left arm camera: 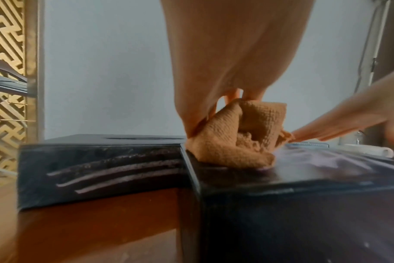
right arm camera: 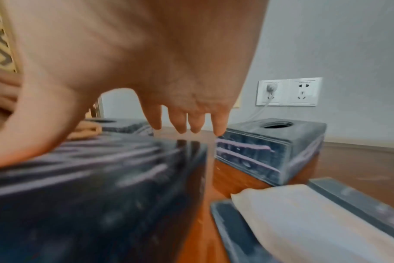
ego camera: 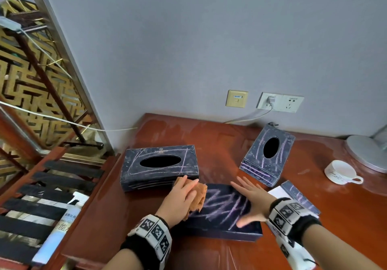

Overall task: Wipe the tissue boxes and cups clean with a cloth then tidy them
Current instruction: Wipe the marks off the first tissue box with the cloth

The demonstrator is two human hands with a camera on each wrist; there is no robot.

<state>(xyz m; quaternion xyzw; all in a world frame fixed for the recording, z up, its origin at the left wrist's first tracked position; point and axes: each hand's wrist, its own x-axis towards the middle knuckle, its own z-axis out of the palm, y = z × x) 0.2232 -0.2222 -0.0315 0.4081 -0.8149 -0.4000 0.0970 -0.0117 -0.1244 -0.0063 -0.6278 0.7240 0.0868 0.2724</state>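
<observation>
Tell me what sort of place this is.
Probably an indoor room, perhaps a hotel or dining room: a polished wooden table against a grey wall with sockets, dark tissue boxes, and a gold lattice screen.

a white cable (ego camera: 249,117) runs from the wall socket (ego camera: 280,102) down to the reddish counter (ego camera: 345,207); a spray bottle (ego camera: 56,225) lies left, a grey round base (ego camera: 364,152) right.

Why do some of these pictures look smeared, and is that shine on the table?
Head view: sharp, pale glare on the table. Left wrist view: the cloth is crisp, the box under it streaked. Right wrist view: the right hand and near box smear with motion.
</observation>
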